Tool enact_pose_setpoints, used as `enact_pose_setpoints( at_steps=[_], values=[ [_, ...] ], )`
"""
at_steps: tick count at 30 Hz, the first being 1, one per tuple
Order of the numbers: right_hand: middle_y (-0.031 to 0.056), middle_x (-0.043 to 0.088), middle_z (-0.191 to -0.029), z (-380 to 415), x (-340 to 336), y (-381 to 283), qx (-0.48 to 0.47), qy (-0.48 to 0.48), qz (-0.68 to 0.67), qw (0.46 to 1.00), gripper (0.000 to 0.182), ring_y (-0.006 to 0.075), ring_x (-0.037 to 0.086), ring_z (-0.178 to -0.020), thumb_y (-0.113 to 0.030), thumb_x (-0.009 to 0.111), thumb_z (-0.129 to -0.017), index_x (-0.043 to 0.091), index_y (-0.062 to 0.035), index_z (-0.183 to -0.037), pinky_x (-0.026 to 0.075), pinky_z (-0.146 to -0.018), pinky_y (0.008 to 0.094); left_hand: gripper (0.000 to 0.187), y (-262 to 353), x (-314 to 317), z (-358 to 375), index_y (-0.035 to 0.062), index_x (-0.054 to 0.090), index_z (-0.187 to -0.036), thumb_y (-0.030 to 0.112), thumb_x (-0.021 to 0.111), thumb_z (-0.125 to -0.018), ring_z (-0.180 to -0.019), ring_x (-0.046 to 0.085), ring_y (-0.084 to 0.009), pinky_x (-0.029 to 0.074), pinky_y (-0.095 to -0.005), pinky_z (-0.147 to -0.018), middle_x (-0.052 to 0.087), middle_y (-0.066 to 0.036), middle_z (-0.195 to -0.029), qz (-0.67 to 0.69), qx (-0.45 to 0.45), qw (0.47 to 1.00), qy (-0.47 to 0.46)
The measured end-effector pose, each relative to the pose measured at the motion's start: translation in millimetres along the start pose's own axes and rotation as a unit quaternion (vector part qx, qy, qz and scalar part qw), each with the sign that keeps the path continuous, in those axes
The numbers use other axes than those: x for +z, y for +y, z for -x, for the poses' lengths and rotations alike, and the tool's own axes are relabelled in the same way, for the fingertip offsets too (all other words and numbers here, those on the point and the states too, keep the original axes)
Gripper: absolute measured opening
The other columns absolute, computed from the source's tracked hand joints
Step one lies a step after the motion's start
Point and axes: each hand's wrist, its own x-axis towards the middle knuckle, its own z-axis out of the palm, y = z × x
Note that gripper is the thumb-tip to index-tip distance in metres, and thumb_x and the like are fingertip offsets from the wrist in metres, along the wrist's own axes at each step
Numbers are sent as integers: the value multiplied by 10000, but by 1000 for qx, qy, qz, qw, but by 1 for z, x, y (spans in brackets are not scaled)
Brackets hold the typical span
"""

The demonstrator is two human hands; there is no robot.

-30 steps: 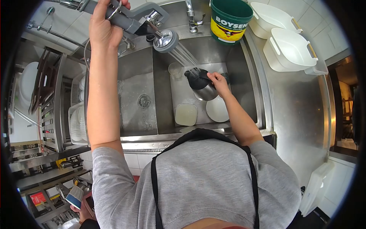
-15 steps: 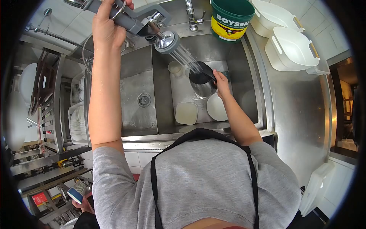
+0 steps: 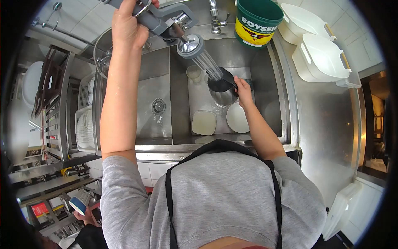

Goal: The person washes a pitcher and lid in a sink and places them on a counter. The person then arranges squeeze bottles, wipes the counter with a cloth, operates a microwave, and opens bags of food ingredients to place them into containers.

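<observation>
High at the upper left, my left hand (image 3: 127, 28) is wrapped round the handle of a grey spray nozzle (image 3: 190, 45). Streams of water run from it into a pitcher (image 3: 224, 97) with a black rim and handle and a clear body. The pitcher's black handle is in my right hand (image 3: 244, 92), over the right sink basin (image 3: 182, 103). Below it in the basin lie a square pale dish (image 3: 204, 123) and a round white bowl (image 3: 238, 118). A clear cup (image 3: 193, 73) stands at the basin's back left.
A green bucket (image 3: 258, 25) and white tubs (image 3: 319, 58) stand behind and right on the steel counter (image 3: 327, 124). Left are the other basin (image 3: 145, 108) and a dish rack (image 3: 85, 128). At the lower left, another person's hand (image 3: 86, 216) holds a blue-and-white object.
The view has shifted slightly, so the sink and counter appear a little to the right. Both hands keep their grips, and water still runs into the pitcher.
</observation>
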Motion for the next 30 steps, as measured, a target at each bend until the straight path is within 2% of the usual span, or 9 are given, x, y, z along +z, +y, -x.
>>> enact_pose_setpoints(
  at_steps=[4, 8, 11, 14, 16, 17, 20, 27, 30],
  values=[
    [-77, 428, -638, 9, 2, -15, 15, -4, 10, 1000, 262, 33, 358, -591, -363, 597, -857, 594, -127, -742, 295, -538, 200, 165, 1, 3, 3, 56, 549, -814, 209, 607, -837, -674, 568, -151, 481, -285, -617, 552, -38, -728, 5, -16, 1000, 26],
    [-64, 562, -847, -1, -7, 2, 43, -26, 25, 998, 270, 57, 481, -826, -389, 609, -835, 616, -124, -891, 373, -728, 275, 157, 1, 5, 8, 35, 590, -855, 166, 655, -795, -646, 569, -148, 481, -283, -621, 580, -42, -722, 33, -26, 997, 71],
    [-63, 548, -770, -4, -5, 2, 21, -42, 5, 999, 204, 21, 450, -648, -309, 564, -883, 601, -109, -876, 341, -557, 182, 184, 0, 2, 11, 43, 590, -865, 179, 681, -782, -614, 554, -117, 446, -245, -569, 569, -19, -696, 24, -8, 997, 67],
    [-66, 474, -631, 4, 10, -7, -5, -58, -5, 998, 236, 25, 390, -531, -284, 538, -903, 567, -113, -744, 290, -494, 187, 187, 4, -4, 20, 48, 574, -840, 188, 686, -787, -596, 534, -99, 422, -225, -544, 552, -10, -684, 52, -26, 998, 37],
    [-69, 467, -614, -3, 8, -3, -1, -63, 7, 998, 243, 26, 381, -525, -283, 538, -904, 563, -115, -729, 284, -490, 192, 199, 9, -3, 23, 46, 563, -835, 193, 688, -786, -589, 522, -94, 412, -228, -537, 539, -4, -681, 29, -4, 998, 48],
    [-72, 460, -598, -3, 6, 2, -1, -52, 16, 999, 251, 26, 373, -520, -281, 538, -904, 560, -118, -715, 278, -486, 198, 179, 11, -1, 27, 5, 565, -873, 163, 635, -824, -756, 579, -192, 486, -307, -705, 581, -80, -824, 18, -3, 999, 49],
    [-62, 474, -621, -3, 4, 6, -1, -71, 14, 997, 240, 26, 381, -528, -280, 542, -902, 562, -114, -728, 290, -483, 193, 206, 11, -4, 24, 40, 558, -834, 190, 690, -784, -585, 512, -92, 405, -227, -533, 534, -5, -683, 29, 4, 998, 56],
    [-67, 573, -811, -4, -6, 13, 44, -58, 12, 997, 223, 32, 472, -709, -335, 587, -866, 626, -118, -897, 354, -600, 208, 144, 6, 1, 20, 42, 576, -838, 134, 673, -782, -627, 559, -128, 469, -245, -576, 567, -34, -711, 34, -39, 991, 124],
    [-62, 522, -684, 3, 3, 6, 30, -34, -26, 999, 222, 32, 421, -594, -316, 593, -867, 616, -103, -806, 308, -524, 177, 151, -3, -2, 13, 40, 569, -818, 156, 663, -795, -624, 570, -151, 481, -271, -583, 567, -48, -705, 30, -19, 996, 87]
  ],
)
